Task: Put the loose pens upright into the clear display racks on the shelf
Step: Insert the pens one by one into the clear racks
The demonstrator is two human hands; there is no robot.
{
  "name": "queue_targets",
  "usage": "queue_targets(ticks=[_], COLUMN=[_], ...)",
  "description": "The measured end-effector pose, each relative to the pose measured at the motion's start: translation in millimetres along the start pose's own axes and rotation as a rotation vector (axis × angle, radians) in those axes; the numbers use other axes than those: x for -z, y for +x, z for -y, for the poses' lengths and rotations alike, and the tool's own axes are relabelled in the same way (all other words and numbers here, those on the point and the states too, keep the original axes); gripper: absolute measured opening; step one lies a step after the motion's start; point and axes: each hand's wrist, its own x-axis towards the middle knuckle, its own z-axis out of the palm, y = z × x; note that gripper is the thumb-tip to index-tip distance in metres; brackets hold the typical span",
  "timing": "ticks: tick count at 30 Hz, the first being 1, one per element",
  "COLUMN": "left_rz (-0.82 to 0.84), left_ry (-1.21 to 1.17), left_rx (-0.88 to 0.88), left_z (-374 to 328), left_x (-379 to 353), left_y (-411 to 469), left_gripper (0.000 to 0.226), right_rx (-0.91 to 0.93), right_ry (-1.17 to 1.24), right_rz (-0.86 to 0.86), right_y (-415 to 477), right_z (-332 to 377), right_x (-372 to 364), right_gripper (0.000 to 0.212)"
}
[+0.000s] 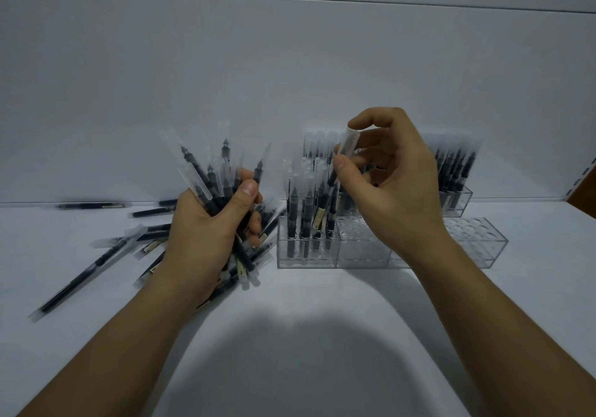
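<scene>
My left hand [211,223] grips a bundle of black pens with clear caps [213,171], tips fanned upward. My right hand [387,184] pinches a single pen [343,155] by its clear cap between thumb and fingers, holding it above the front clear rack [306,255]. Several pens stand upright in that rack's left section. Its middle section [361,245] shows bare holes. More loose pens [106,255] lie scattered on the white shelf at the left.
A second clear rack [454,197] packed with upright pens stands behind at the right. Another clear rack [477,239] with bare holes sits at the front right. The white back wall rises close behind. A shelf upright shows at the far right edge.
</scene>
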Motion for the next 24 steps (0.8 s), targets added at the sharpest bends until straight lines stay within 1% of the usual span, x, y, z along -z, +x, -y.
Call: queue_targets(ticks=[8, 14, 17, 19, 21, 24], left_rz=[0.014, 0.023, 0.023, 0.026, 0.027, 0.024], left_ry=[0.006, 0.011, 0.009, -0.002, -0.019, -0.035], left_rx=[0.006, 0.016, 0.014, 0.021, 0.031, 0.041], left_z=[0.1, 0.7, 0.3, -0.1, -0.4, -0.3], left_x=[0.5, 0.3, -0.1, -0.6, -0.9, -1.3], left_y=[0.2, -0.3, -0.4, -0.8, -1.2, -1.1], left_gripper=[0.017, 0.016, 0.014, 0.013, 0.012, 0.014], right_rx=[0.021, 0.055, 0.080, 0.107, 0.128, 0.085], right_ry=[-0.038, -0.107, -0.162, -0.213, -0.259, -0.241], right_rz=[0.006, 0.111, 0.127, 0.127, 0.130, 0.115], right_y=[-0.3, -2.4, -5.2, -7.1, -8.6, -9.2], right_z=[-3.9, -6.9, -9.8, -11.4, -12.8, -15.0], right_x=[0.4, -2.2, -5.9, -8.1, -10.2, -11.5], right_gripper=[0.033, 0.038, 0.044, 0.041, 0.033, 0.022])
